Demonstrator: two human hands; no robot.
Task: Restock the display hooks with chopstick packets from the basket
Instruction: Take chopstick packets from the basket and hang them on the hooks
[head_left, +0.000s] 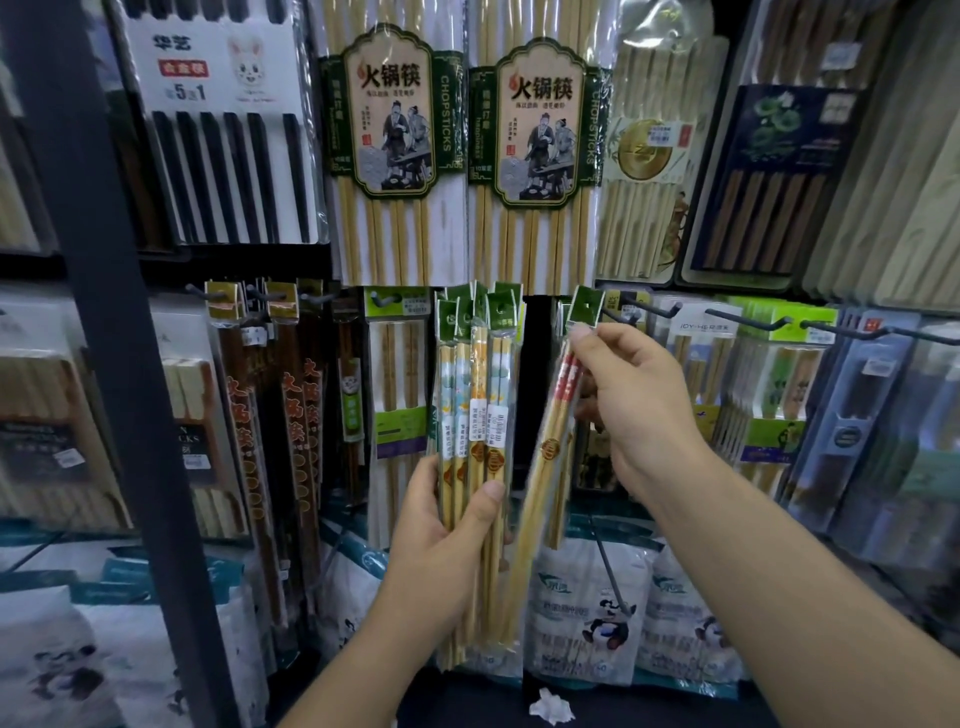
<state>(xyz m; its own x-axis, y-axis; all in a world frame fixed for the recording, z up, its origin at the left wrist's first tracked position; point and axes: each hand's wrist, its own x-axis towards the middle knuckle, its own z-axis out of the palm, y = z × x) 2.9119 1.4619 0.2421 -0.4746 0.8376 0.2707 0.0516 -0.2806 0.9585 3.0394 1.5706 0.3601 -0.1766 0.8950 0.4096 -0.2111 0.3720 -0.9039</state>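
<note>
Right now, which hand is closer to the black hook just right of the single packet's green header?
Right. The right hand pinches the single packet just below and left of the black hook; the left hand grips the bundle of packets much lower, farther left.

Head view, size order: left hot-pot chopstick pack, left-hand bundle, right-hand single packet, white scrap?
hot-pot chopstick pack
packet bundle in left hand
single packet in right hand
white scrap
Top two close; bundle is nearer camera.

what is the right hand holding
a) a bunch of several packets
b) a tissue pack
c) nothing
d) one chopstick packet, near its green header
d: the right hand pinches a single packet just below its green header, while the left hand grips the bunch of packets.
</note>
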